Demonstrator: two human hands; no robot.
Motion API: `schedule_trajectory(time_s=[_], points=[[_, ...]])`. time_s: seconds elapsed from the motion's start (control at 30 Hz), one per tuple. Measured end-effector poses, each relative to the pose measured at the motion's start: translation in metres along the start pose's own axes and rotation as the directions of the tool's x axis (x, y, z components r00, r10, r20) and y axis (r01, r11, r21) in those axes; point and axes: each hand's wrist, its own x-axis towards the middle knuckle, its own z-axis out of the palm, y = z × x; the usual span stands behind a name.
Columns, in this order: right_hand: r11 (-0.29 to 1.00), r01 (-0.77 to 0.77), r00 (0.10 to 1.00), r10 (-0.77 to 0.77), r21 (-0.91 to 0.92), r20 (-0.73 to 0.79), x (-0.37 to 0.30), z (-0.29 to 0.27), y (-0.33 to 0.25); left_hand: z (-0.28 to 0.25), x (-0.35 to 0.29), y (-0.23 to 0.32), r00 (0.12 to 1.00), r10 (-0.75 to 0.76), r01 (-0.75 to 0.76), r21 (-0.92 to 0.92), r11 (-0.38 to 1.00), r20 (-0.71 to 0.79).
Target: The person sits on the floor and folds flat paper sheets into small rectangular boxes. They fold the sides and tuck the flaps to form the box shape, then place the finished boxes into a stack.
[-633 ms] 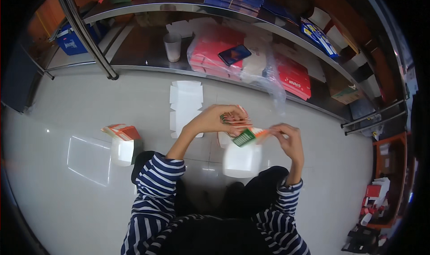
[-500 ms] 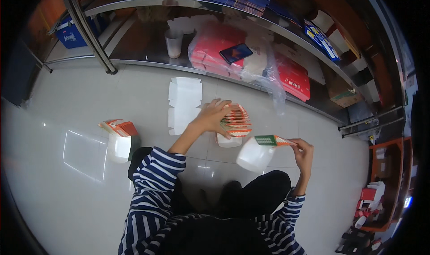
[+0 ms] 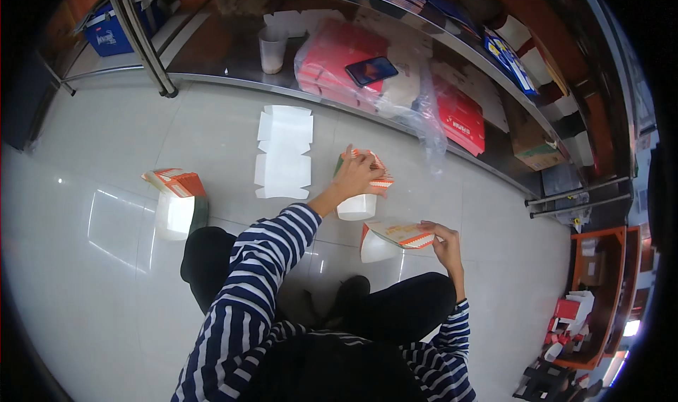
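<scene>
My left hand (image 3: 358,176) lies over a nested stack of orange-and-white printed paper food boxes (image 3: 382,178), its fingers bent around the stack's top. The white lower part of this stack rests on the floor. In my right hand (image 3: 446,247) the corner of one open paper food box (image 3: 400,233) is pinched between thumb and fingers. That box is tilted above the floor, its white side towards my legs. Left of my knee stands another group of printed boxes (image 3: 185,185) with a white side. Beyond my left arm a flat white die-cut box blank (image 3: 284,153) lies unfolded.
A low metal shelf (image 3: 212,78) crosses the far side. On it are a plastic cup (image 3: 272,50), red packs (image 3: 339,52) in clear plastic wrap and a phone (image 3: 371,71). A blue bag (image 3: 109,36) sits far left. An orange crate (image 3: 597,296) stands at right.
My left hand has shifted from the stack's left side to over its top. My right hand has moved slightly left and down, turning the held box so its printed panel shows more.
</scene>
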Motion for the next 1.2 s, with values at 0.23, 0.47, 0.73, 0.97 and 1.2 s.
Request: schedule_trajectory(time_s=[0.23,0.47,0.73,0.97,1.2], points=[[0.976,0.215,0.976,-0.216,-0.044,-0.009,0.028,0.016,0.006,0.008,0.019,-0.014,0.988,0.136,-0.137,0.004,0.991,0.076],[0.926,0.368,0.921,-0.376,-0.087,-0.105,0.056,0.045,0.014,0.012,0.024,-0.027,0.917,0.384,-0.390,-0.041,0.920,-0.105],[0.870,0.445,0.867,-0.478,-0.210,-0.141,0.079,0.078,0.044,0.012,0.022,-0.024,0.901,0.397,-0.401,0.017,0.916,-0.173],[0.976,0.175,0.898,-0.214,-0.132,-0.385,0.084,0.115,0.050,0.013,0.023,-0.027,0.929,0.347,-0.350,-0.001,0.937,-0.127],[0.986,-0.050,0.985,0.074,0.156,-0.155,0.069,0.169,0.077,0.011,0.023,-0.026,0.933,0.326,-0.330,-0.001,0.944,-0.151]])
